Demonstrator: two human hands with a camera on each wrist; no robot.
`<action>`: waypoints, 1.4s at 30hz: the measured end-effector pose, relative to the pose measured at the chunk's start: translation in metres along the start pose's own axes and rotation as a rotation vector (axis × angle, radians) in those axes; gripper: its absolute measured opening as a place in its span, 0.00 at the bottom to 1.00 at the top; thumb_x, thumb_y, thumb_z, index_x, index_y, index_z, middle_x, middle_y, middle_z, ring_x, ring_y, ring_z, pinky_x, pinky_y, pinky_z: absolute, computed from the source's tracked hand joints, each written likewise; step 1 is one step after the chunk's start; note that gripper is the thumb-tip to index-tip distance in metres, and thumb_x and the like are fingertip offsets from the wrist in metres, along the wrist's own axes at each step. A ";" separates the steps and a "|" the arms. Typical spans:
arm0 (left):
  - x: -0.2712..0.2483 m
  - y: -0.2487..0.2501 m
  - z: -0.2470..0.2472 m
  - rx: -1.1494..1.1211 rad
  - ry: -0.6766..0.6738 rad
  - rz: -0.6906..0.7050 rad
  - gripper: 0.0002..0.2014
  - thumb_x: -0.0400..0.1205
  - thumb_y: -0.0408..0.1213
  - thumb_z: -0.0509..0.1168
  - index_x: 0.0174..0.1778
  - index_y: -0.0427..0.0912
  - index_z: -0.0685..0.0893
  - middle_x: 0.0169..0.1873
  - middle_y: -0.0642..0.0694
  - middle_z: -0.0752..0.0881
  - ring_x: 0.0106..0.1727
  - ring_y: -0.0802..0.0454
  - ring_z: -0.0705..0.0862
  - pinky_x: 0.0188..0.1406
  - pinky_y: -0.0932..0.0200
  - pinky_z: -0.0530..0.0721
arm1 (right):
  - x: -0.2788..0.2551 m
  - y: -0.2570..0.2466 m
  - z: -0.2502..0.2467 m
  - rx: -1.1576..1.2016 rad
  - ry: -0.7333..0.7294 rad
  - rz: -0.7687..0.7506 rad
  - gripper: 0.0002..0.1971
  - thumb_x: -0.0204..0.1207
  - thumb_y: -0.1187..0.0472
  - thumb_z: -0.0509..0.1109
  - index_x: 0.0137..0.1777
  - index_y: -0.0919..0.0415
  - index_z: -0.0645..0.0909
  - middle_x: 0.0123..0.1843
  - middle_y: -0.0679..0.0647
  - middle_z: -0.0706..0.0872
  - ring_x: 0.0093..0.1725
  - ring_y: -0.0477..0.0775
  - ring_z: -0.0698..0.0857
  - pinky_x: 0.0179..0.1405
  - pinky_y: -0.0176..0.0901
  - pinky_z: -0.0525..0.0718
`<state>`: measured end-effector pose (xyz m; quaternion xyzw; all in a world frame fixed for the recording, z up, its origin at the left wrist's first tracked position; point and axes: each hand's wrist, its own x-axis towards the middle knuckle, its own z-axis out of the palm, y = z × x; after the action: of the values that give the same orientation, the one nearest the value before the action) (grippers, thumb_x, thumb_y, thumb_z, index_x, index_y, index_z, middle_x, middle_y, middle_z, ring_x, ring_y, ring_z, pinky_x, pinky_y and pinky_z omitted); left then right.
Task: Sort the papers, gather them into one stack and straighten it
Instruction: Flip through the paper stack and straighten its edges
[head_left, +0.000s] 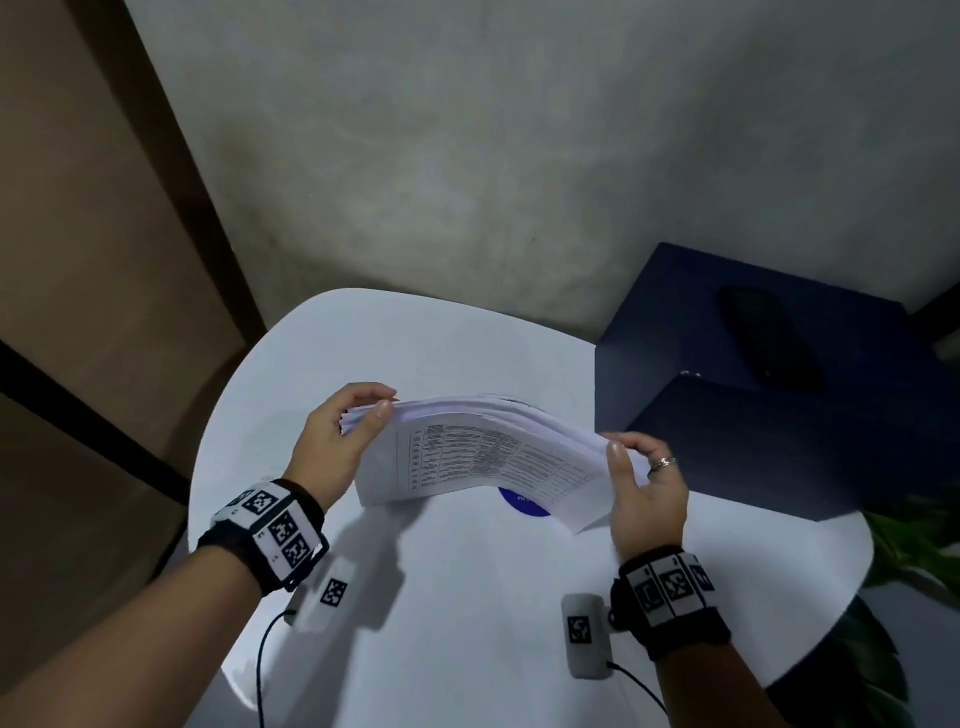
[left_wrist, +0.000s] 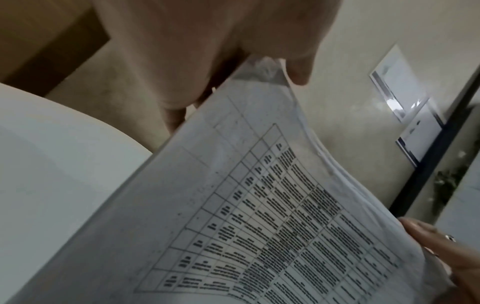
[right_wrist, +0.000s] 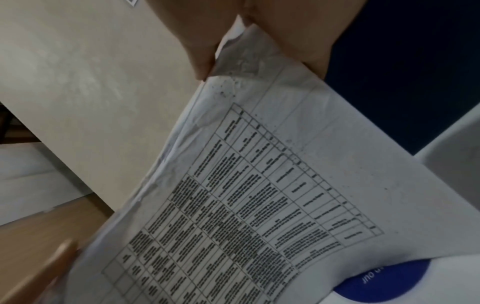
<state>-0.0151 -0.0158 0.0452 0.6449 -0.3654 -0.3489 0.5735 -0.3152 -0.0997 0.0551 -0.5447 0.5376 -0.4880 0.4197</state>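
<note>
A stack of white papers (head_left: 483, 452) with a printed table on the near sheet stands on its long edge on the white round table (head_left: 467, 623), bowed along its top. My left hand (head_left: 358, 415) pinches the stack's upper left corner, thumb in front and fingers behind. My right hand (head_left: 631, 462) grips the right end the same way, a ring on one finger. The left wrist view shows the printed sheet (left_wrist: 259, 205) running from my left hand (left_wrist: 233, 61) to the right hand's thumb (left_wrist: 426, 236). The right wrist view shows the same sheet (right_wrist: 259, 185) held by my right hand (right_wrist: 259, 41).
A blue round sticker (head_left: 522, 501) on the table shows under the stack's lower edge. A dark blue box (head_left: 753, 395) with a black phone (head_left: 769, 338) on it stands at the table's right. Green plant leaves (head_left: 914, 540) lie to the right, past the table's edge. A grey wall is behind.
</note>
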 end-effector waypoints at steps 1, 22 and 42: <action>0.002 0.001 0.003 -0.004 0.031 -0.005 0.08 0.82 0.44 0.69 0.51 0.46 0.88 0.51 0.49 0.90 0.54 0.57 0.85 0.57 0.59 0.78 | 0.000 -0.001 0.002 -0.011 0.012 0.002 0.04 0.80 0.58 0.71 0.47 0.46 0.84 0.53 0.46 0.88 0.53 0.46 0.86 0.49 0.42 0.84; 0.026 0.000 0.003 0.822 -0.093 0.538 0.21 0.82 0.52 0.61 0.70 0.54 0.84 0.59 0.51 0.87 0.54 0.48 0.85 0.59 0.58 0.79 | 0.002 0.012 0.008 -0.489 -0.197 -0.339 0.26 0.74 0.40 0.70 0.70 0.49 0.81 0.71 0.44 0.79 0.69 0.42 0.74 0.61 0.38 0.79; 0.040 0.039 -0.017 1.021 -0.433 0.298 0.14 0.80 0.42 0.70 0.60 0.60 0.82 0.49 0.59 0.82 0.51 0.53 0.81 0.50 0.52 0.81 | 0.019 -0.038 -0.011 -0.962 -0.373 -0.223 0.20 0.77 0.55 0.71 0.69 0.44 0.79 0.65 0.40 0.84 0.66 0.48 0.81 0.65 0.44 0.80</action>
<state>0.0168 -0.0456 0.0848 0.6953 -0.6837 -0.1680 0.1444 -0.3206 -0.1151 0.0960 -0.8071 0.5559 -0.1226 0.1564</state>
